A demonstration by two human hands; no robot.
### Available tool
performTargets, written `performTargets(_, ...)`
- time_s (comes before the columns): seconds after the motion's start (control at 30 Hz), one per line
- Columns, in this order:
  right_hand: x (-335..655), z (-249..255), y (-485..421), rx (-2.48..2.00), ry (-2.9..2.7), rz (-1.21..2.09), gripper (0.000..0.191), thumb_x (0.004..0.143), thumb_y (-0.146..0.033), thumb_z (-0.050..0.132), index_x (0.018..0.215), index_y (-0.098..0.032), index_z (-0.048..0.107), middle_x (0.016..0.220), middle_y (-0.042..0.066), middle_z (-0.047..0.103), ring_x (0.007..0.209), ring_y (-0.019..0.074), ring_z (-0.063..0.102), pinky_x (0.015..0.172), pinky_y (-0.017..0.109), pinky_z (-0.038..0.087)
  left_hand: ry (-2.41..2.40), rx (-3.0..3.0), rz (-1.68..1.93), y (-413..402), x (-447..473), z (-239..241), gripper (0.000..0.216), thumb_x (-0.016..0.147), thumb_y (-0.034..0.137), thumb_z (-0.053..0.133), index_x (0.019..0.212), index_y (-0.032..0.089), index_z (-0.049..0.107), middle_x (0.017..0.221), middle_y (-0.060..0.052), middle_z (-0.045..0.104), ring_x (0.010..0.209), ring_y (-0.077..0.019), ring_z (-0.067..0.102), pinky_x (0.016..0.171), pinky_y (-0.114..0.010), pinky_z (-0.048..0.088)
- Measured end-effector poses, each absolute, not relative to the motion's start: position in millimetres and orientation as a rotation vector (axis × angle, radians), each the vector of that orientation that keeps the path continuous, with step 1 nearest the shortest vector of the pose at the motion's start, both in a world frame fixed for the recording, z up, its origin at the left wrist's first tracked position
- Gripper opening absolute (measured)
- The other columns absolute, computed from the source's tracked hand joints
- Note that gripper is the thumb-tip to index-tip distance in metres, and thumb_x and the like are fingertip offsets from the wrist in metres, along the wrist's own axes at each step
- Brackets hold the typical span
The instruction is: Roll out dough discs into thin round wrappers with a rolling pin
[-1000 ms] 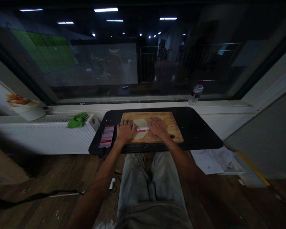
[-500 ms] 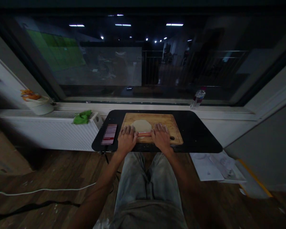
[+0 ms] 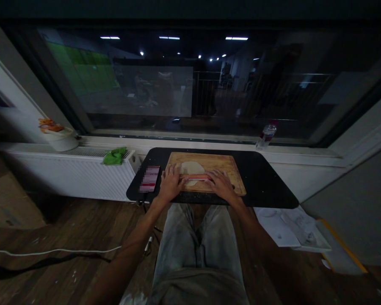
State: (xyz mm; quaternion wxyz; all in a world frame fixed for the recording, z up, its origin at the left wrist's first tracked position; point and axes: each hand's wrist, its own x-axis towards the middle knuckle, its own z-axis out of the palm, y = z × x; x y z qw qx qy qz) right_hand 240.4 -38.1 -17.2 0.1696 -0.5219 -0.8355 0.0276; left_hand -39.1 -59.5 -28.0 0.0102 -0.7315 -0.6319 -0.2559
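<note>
A flat round of pale dough (image 3: 192, 167) lies on a wooden cutting board (image 3: 224, 163). Across its near half runs a thin reddish-orange rolling pin (image 3: 195, 176), and dough shows on both sides of it. My left hand (image 3: 170, 181) is on the pin's left end, thumb inward, fingers pointing forward over the board. On the right end, my right hand (image 3: 221, 183) lies with its fingers over the pin and angled inward. The ends of the pin are hidden under my hands. Pale flour-like dust marks the fingers.
The board rests on a small black table (image 3: 266, 182) above my knees. A phone (image 3: 150, 178) lies left of the board. Behind are a green cloth (image 3: 114, 156) on the radiator, a white pot (image 3: 62, 140) and a plastic bottle (image 3: 266, 134) on the windowsill.
Both hands have pushed the rolling pin forward, from the dough's near edge onto the dough. More dough now shows on the near side of the pin. The camera view has shifted slightly.
</note>
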Motion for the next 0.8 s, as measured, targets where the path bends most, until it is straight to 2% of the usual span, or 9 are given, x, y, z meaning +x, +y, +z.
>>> performTargets(0.07,239.5,-18.1,-31.8,-1.599,-2.277,0.014,0.045,0.118,-0.034,0.054,0.159,-0.023,0.07,0.158,0.014,0.074,0.149,0.0316,0.061,0.126,0.048,0.041,-2.066,-2.127,-0.934,-58.2,-32.2,-30.9,0.073,0.111,0.053,0.063,0.173,0.02,0.046,0.178,-0.026,0.047,0.166,-0.0435,0.046,0.128,-0.063,0.047)
performTargets(0.13,238.3,-17.9,-23.2,-1.72,-2.175,-0.039,0.048,0.118,-0.033,0.052,0.162,-0.021,0.067,0.159,0.016,0.073,0.15,0.0324,0.061,0.125,0.047,0.042,-2.12,-2.101,-0.927,-57.1,-22.1,-34.0,0.078,0.109,0.059,0.065,0.172,0.017,0.047,0.176,-0.029,0.049,0.161,-0.0461,0.051,0.125,-0.063,0.049)
performTargets(0.23,238.4,-16.8,-13.2,-1.846,-2.085,-0.06,0.047,0.119,-0.032,0.05,0.161,-0.021,0.067,0.159,0.017,0.073,0.147,0.0323,0.062,0.121,0.047,0.043,-2.101,-2.262,-0.676,-54.6,-7.1,-35.6,0.084,0.104,0.073,0.068,0.166,0.018,0.054,0.168,-0.029,0.058,0.156,-0.05,0.054,0.126,-0.068,0.045)
performTargets(0.33,239.4,-17.4,-12.5,-1.921,-2.047,-0.08,0.046,0.119,-0.03,0.048,0.16,-0.02,0.067,0.158,0.018,0.073,0.148,0.0328,0.062,0.122,0.048,0.04,-2.073,-2.334,-0.494,-51.0,-0.3,-33.7,0.087,0.103,0.077,0.068,0.162,0.014,0.058,0.166,-0.032,0.057,0.154,-0.0526,0.053,0.126,-0.071,0.041)
performTargets(0.5,239.4,-21.2,-20.1,-1.983,-1.972,-0.15,0.047,0.118,-0.028,0.049,0.161,-0.02,0.066,0.157,0.02,0.073,0.147,0.034,0.062,0.121,0.05,0.037,-1.919,-2.459,-0.467,-41.6,-11.0,-32.5,0.064,0.106,0.068,0.067,0.145,0.017,0.07,0.154,-0.025,0.067,0.143,-0.042,0.062,0.127,-0.059,0.045)
performTargets(0.6,239.4,-22.5,-21.4,-2.018,-1.91,-0.178,0.047,0.116,-0.026,0.05,0.159,-0.02,0.068,0.152,0.02,0.076,0.144,0.0344,0.063,0.119,0.05,0.038,-1.744,-2.629,-0.482,-29.5,-27.2,-30.6,0.058,0.107,0.063,0.068,0.145,0.019,0.072,0.156,-0.021,0.071,0.152,-0.036,0.061,0.134,-0.052,0.041)
performTargets(0.7,239.7,-22.3,-21.6,-2.024,-1.887,-0.198,0.045,0.115,-0.027,0.052,0.156,-0.021,0.071,0.147,0.02,0.078,0.141,0.0355,0.064,0.116,0.05,0.04,-1.681,-2.787,-0.48,-15.1,-49.0,-23.9,0.068,0.1,0.065,0.076,0.154,0.024,0.071,0.174,-0.015,0.061,0.165,-0.0329,0.054,0.136,-0.046,0.044)
performTargets(0.8,239.7,-21.4,-22.8,-2.04,-1.881,-0.197,0.045,0.116,-0.027,0.051,0.156,-0.02,0.07,0.146,0.021,0.078,0.141,0.0362,0.064,0.115,0.05,0.04,-1.654,-2.891,-0.509,-7.0,-70.0,-16.1,0.073,0.097,0.061,0.08,0.159,0.025,0.07,0.181,-0.014,0.053,0.169,-0.0313,0.05,0.139,-0.045,0.042)
